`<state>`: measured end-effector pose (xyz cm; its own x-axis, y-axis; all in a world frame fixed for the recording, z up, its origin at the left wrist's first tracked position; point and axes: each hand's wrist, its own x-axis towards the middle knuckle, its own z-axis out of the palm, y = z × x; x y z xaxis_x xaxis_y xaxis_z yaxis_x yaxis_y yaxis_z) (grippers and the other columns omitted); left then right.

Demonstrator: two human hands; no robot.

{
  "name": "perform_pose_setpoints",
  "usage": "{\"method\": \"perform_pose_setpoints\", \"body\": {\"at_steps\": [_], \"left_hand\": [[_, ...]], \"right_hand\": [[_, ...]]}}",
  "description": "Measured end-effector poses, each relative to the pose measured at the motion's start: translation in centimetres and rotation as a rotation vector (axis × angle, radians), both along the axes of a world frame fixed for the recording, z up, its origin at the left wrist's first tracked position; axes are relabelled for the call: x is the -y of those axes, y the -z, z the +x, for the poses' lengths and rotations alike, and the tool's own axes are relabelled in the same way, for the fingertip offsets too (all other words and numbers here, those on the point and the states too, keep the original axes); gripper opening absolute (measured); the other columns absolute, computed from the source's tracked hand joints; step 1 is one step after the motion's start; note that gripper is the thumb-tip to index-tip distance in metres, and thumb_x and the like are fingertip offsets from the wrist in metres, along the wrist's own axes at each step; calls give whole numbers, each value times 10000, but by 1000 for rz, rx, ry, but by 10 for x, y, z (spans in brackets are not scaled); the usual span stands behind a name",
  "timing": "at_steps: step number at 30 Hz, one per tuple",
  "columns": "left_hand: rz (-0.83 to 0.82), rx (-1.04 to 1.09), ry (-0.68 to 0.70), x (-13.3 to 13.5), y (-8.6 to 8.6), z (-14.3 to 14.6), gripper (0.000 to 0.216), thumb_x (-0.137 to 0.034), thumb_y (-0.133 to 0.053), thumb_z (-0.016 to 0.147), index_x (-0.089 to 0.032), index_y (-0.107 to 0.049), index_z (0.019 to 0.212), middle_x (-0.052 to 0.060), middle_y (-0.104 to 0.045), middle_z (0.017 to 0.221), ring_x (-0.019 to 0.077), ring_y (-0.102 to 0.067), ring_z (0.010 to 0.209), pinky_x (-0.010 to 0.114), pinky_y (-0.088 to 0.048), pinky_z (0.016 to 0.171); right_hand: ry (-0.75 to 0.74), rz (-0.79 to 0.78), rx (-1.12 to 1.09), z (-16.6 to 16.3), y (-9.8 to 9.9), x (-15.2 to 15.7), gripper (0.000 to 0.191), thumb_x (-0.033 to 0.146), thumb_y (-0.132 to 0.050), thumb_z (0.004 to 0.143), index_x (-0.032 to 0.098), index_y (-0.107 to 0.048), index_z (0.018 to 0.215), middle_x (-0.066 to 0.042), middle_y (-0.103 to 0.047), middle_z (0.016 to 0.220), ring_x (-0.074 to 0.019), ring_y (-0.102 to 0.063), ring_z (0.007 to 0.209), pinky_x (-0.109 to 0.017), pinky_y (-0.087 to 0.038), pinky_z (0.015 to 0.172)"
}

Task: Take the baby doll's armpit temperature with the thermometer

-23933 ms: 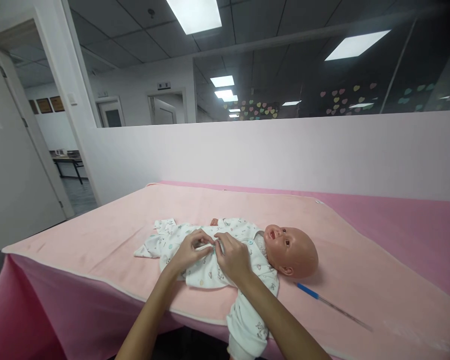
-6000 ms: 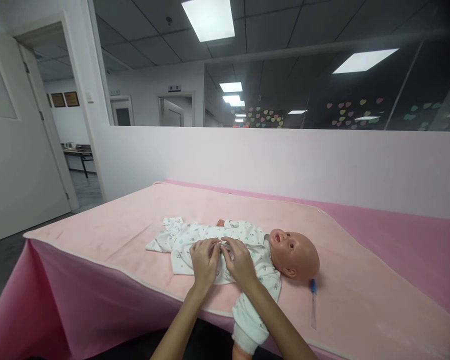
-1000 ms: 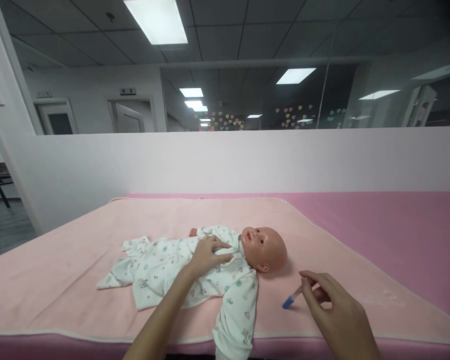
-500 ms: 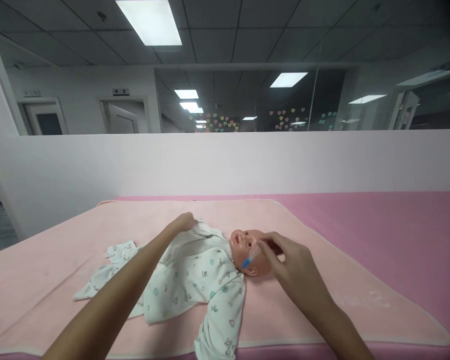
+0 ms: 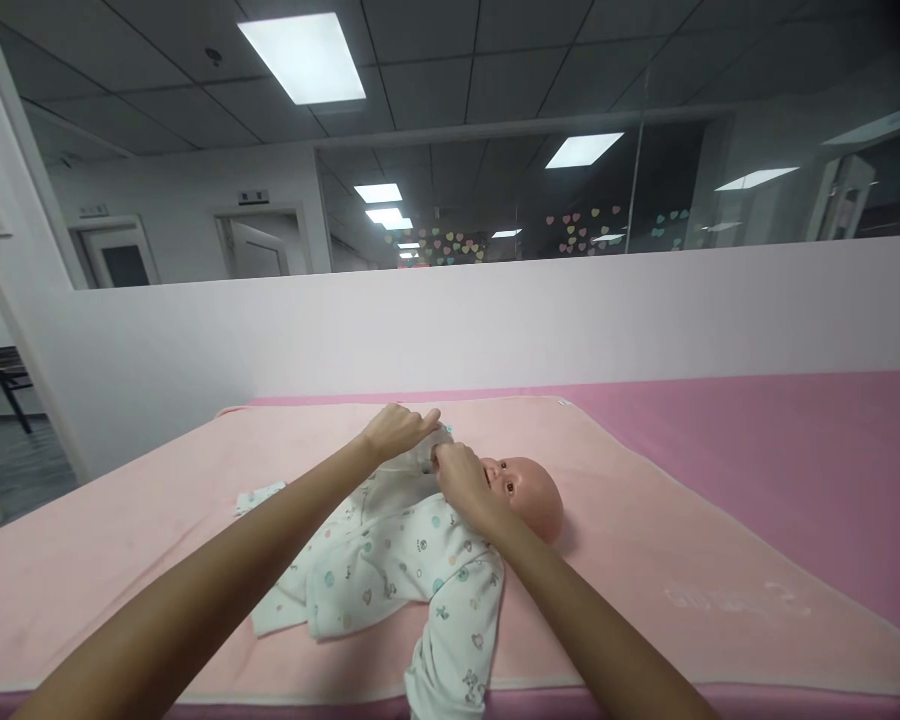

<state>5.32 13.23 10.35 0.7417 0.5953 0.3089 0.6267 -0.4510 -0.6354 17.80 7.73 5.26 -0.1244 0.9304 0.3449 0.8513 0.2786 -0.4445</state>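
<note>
A baby doll lies on its back, its bare head [image 5: 536,497] pointing right and partly covered by my right hand. It lies with a white printed baby shirt [image 5: 390,560], whose near sleeve [image 5: 457,620] stretches toward the front edge. My left hand [image 5: 403,432] is closed on the raised cloth at the far side of the shirt. Just right of it, my right hand [image 5: 461,478] is closed at the same bunched cloth [image 5: 439,445], next to the doll's face. My hands hide the far sleeve's opening and whatever is inside it.
A pale peach blanket [image 5: 645,600] lies under the doll, over a pink surface [image 5: 795,470]. More printed cloth [image 5: 259,497] is at the left beyond my forearm. A low white wall [image 5: 495,325] with glass above borders the back.
My right hand has moved left from the doll's head to the cloth beside my left hand. My left hand has lifted slightly. A blue-ended strip at the doll's cheek no longer shows.
</note>
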Motion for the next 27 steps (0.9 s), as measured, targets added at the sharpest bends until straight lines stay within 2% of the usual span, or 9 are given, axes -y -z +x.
{"method": "perform_pose_setpoints", "body": {"at_steps": [6, 10, 12, 16, 18, 22, 25, 27], "left_hand": [[55, -38, 67, 7, 7, -12, 280, -284, -292, 925, -137, -520, 857, 58, -575, 535, 180, -575, 478, 238, -316, 474], [84, -29, 97, 10, 9, -19, 267, -254, -298, 920, -135, -508, 806, 44, -558, 541, 168, -558, 449, 230, -296, 443], [94, -51, 146, 13, 13, -20, 246, -219, -299, 915, -133, -498, 798, 38, -555, 565, 152, -548, 437, 226, -289, 428], [56, -171, 276, 23, 21, -19, 210, -156, -286, 901, -146, -487, 841, 35, -557, 642, 130, -555, 472, 232, -307, 423], [26, -211, 284, 29, 19, -22, 207, -128, -285, 891, -170, -483, 935, 45, -574, 730, 128, -571, 523, 237, -325, 438], [-105, -185, 110, 37, 1, -44, 370, -51, -335, 826, -248, -445, 1119, 69, -584, 924, 137, -582, 589, 256, -353, 479], [-348, -92, -70, 44, -13, -67, 355, -19, -439, 731, -241, -560, 981, 43, -613, 826, 150, -579, 623, 261, -384, 545], [-551, -39, -151, 53, -14, -79, 296, -54, -548, 641, -249, -621, 851, 28, -632, 773, 174, -581, 677, 254, -388, 564]], "right_hand": [[-9, -36, 82, -16, -2, -6, 287, 331, -507, 864, 185, -524, 1110, -56, -536, 1132, -178, -554, 956, -362, -478, 801], [30, -23, 151, -12, -10, 1, 172, 250, -481, 872, 145, -614, 901, -90, -617, 926, -187, -590, 849, -299, -454, 712], [70, 11, 173, -6, -18, 6, 215, 220, -430, 880, 140, -621, 820, -110, -625, 841, -205, -594, 810, -280, -417, 657], [102, 110, 240, 6, -30, 14, 146, 154, -452, 833, 152, -573, 913, -82, -599, 837, -179, -559, 768, -247, -345, 583], [66, 119, 269, 11, -31, 15, 131, 132, -465, 809, 164, -577, 870, -59, -585, 803, -162, -537, 735, -240, -326, 582], [-17, 133, 265, 25, -17, 20, 191, 142, -437, 820, 189, -597, 728, -43, -580, 751, -156, -517, 727, -245, -336, 648], [-166, 201, 295, 36, 0, 29, 243, 119, -433, 808, 192, -598, 645, -43, -599, 748, -163, -518, 749, -267, -339, 720], [-252, 211, 323, 41, 8, 36, 248, 109, -452, 788, 190, -599, 606, -42, -615, 735, -173, -525, 769, -286, -334, 748]]}}
